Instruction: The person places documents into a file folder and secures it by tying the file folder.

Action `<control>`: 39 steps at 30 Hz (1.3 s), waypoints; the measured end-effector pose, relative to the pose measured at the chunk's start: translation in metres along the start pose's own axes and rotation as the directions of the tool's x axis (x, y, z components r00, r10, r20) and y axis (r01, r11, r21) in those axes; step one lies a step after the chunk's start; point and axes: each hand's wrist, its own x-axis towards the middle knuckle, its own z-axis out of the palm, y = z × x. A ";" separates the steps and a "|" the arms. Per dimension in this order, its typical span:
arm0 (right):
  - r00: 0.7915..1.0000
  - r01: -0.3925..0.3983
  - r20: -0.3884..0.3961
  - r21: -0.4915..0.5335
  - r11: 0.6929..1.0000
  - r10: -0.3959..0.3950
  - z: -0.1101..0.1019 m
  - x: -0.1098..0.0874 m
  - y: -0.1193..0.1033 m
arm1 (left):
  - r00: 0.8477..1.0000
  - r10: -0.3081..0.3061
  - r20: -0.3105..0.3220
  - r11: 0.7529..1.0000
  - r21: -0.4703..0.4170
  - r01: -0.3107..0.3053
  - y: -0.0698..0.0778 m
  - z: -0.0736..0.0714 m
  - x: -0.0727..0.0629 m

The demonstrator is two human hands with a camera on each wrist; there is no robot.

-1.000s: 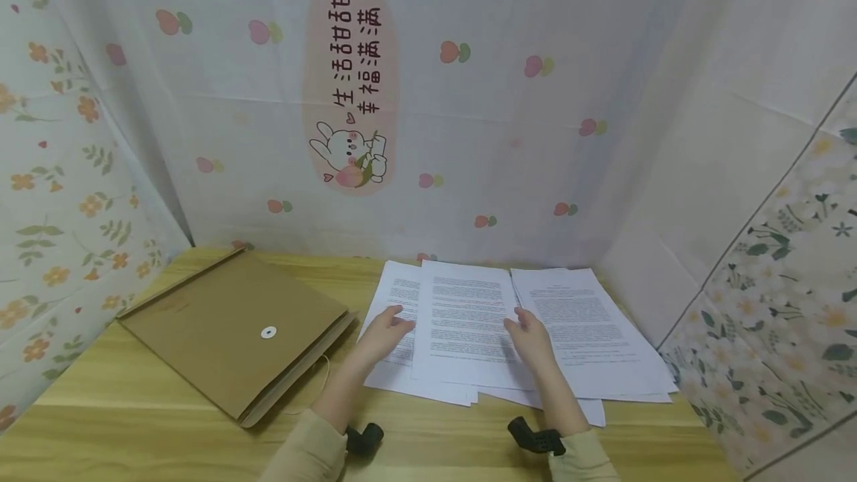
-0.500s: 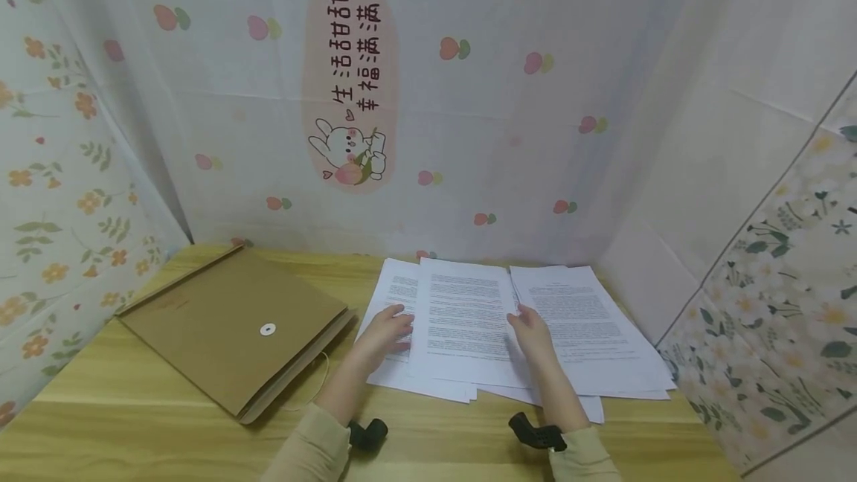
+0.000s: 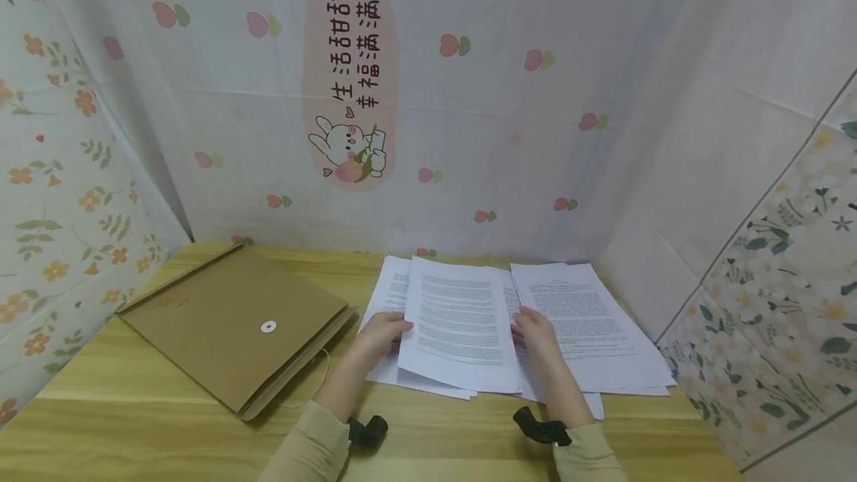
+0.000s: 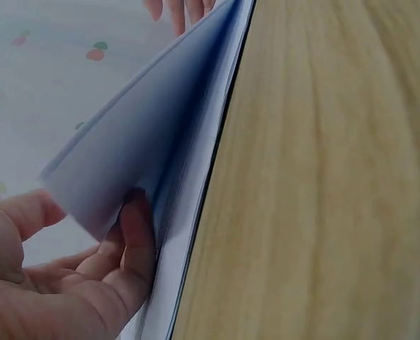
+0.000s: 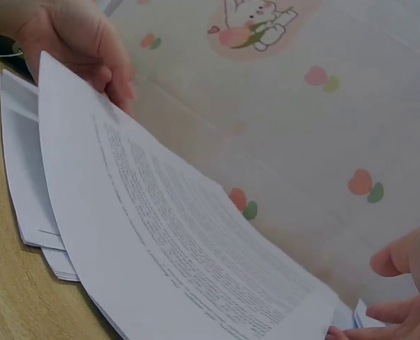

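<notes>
In the head view, a printed sheet of paper [image 3: 458, 326] is raised off the spread papers, its near-left corner lifted. My left hand [image 3: 379, 337] holds it by the left edge. The left wrist view shows that hand [image 4: 75, 276] with curled fingers behind the paper [image 4: 132, 142] and the thumb at its edge. My right hand [image 3: 538, 333] is at the opposite edge. In the right wrist view, the right hand's thumb stands apart from the sheet [image 5: 174, 212], with fingertips [image 5: 335, 333] right at its far edge. More printed papers [image 3: 589, 341] lie fanned to the right.
A brown paper file folder [image 3: 234, 326] with a white button [image 3: 268, 326] and a loose string [image 3: 324, 374] lies on the wooden table [image 3: 435, 445] at the left. Patterned cloth [image 3: 455, 117] hangs behind. Each wrist wears a black mount [image 3: 368, 432].
The middle sheet has shifted slightly left and toward me, and its near edge has lifted. The left hand has closed on its left edge. More paper shows beneath at the right.
</notes>
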 end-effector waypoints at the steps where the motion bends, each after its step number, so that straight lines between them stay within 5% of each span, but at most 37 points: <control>1: 1.000 -0.001 0.016 0.025 1.000 0.001 0.001 0.000 0.000 | 1.000 0.000 0.019 1.000 0.018 -0.001 0.000 0.000 -0.001; 5: 0.998 0.004 0.059 0.076 0.997 -0.009 0.003 -0.001 0.001 | 0.998 -0.002 0.063 0.999 0.050 -0.002 -0.001 0.000 -0.004; 12: 0.998 -0.038 0.060 0.111 0.993 0.031 0.006 -0.003 0.000 | 0.999 0.028 0.027 0.998 0.050 -0.030 -0.001 -0.004 -0.004; 26: 0.989 -0.029 0.145 0.234 0.972 -0.005 0.010 -0.009 -0.015 | 0.980 0.098 0.175 0.984 -0.167 -0.069 0.020 -0.026 -0.012; 30: 0.994 -0.003 0.103 0.271 0.963 -0.026 0.015 -0.015 -0.025 | 0.975 0.141 0.173 0.957 -0.276 -0.089 0.028 -0.031 -0.016; 36: 0.999 0.044 -0.045 0.354 0.934 -0.030 0.030 -0.027 -0.034 | 0.939 0.273 0.207 0.845 -0.518 -0.132 0.037 -0.032 -0.019; 39: 0.995 0.086 -0.082 0.416 0.905 -0.057 0.039 -0.033 -0.036 | 0.929 0.286 0.234 0.874 -0.462 -0.153 0.038 -0.028 -0.021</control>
